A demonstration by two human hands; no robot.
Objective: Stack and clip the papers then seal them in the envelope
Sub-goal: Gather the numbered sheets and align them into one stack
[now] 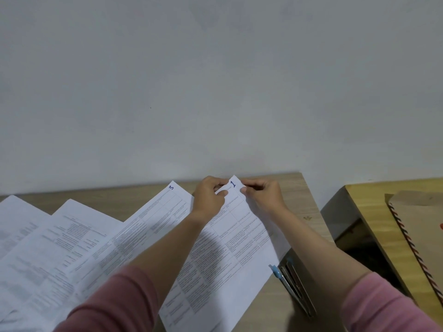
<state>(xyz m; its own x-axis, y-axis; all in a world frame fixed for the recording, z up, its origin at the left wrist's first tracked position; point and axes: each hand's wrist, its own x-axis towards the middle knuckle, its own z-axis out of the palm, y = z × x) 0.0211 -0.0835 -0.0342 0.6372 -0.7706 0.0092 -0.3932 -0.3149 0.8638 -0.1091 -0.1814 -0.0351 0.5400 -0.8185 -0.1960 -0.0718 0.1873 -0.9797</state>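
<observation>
Several printed sheets lie fanned across the wooden table. The rightmost sheet, marked "1" [236, 236], has its far corner lifted. My left hand [211, 195] pinches that corner from the left. My right hand [262, 194] pinches it from the right, thumb and fingers closed on the paper's edge. A sheet marked "3" [153, 216] lies just left of it, partly under my left forearm. A brown envelope [419, 226] with a red and blue striped border rests on a second wooden surface at the right. No clip is clearly visible between my fingers.
More printed sheets [48, 248] overlap at the left. A metal and blue object [291, 281], perhaps a clip or stapler, lies by sheet 1's near right corner. A dark gap [354, 240] separates the table [294, 188] from the right surface. A plain wall stands behind.
</observation>
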